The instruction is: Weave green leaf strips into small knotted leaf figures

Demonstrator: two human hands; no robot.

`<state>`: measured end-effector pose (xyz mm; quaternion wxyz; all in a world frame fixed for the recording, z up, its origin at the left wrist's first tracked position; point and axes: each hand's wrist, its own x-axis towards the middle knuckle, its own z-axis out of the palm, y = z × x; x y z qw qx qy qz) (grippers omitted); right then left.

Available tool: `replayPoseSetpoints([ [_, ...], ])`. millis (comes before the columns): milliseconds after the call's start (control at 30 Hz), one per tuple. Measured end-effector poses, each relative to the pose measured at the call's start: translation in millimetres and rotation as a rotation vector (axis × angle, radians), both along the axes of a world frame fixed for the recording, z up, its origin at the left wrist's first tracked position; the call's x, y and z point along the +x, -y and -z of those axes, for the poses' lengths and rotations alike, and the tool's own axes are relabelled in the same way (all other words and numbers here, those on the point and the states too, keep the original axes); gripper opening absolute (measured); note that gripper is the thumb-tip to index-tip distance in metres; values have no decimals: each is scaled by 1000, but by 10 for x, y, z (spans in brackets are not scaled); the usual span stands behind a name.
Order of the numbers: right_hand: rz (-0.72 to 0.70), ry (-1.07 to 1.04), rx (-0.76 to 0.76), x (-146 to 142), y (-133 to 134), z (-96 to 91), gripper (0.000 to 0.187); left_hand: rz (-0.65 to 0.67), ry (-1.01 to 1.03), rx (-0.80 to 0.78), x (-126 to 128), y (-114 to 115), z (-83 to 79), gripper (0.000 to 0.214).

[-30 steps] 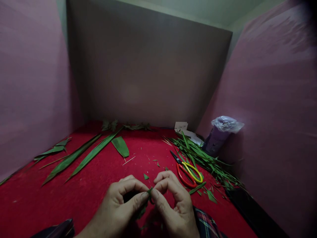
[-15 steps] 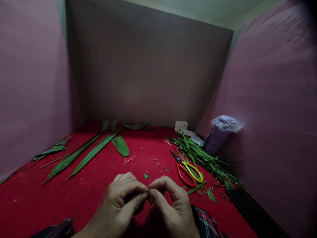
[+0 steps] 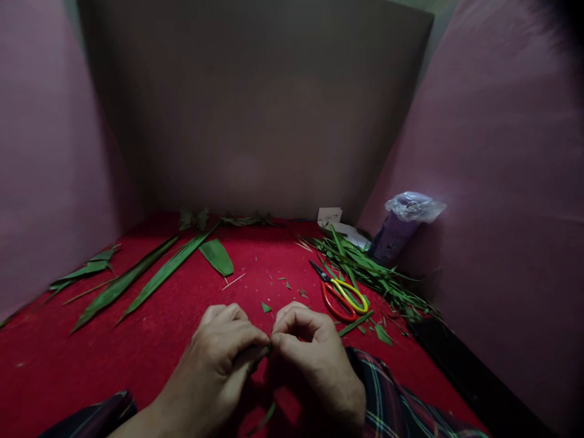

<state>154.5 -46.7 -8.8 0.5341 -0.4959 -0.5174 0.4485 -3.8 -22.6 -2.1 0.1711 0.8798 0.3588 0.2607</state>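
Note:
My left hand point(image 3: 219, 359) and my right hand point(image 3: 314, 356) meet fingertip to fingertip low in the middle of the red cloth point(image 3: 150, 340). Both pinch a small folded strip of green leaf point(image 3: 269, 348), most of it hidden between the fingers. A thin tail of the leaf point(image 3: 264, 418) hangs down below my hands. Both hands are closed. Red and yellow handled scissors point(image 3: 340, 293) lie shut on the cloth just right of my right hand.
Long green leaves point(image 3: 146, 280) lie at left, a short wide one point(image 3: 216, 257) nearby. A heap of thin leaf strips point(image 3: 369, 274) lies at right, beside a purple wrapped bottle point(image 3: 396, 230). White paper point(image 3: 331, 216) sits at back. Pink walls enclose the sides.
The fingertips have drawn closer together and the leaf piece is now more hidden. The camera has tilted down a little, so more of my plaid sleeve shows.

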Motion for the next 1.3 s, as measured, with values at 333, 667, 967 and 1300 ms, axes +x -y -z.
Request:
replayPoseSetpoints([
  [333,-153,-254,-281,63,-60,48,6,6,36,-120,1,6,23,20],
  [667,-200,-288,-295,114,-92,10,24,-69,375,-583,44,14,-21,17],
  [967,-12,93,136,70,6,17,30,-202,756,-1002,25,-52,-23,22],
  [1300,-17,156,234,25,49,9,11,-237,809,-1045,10,-42,-45,26],
])
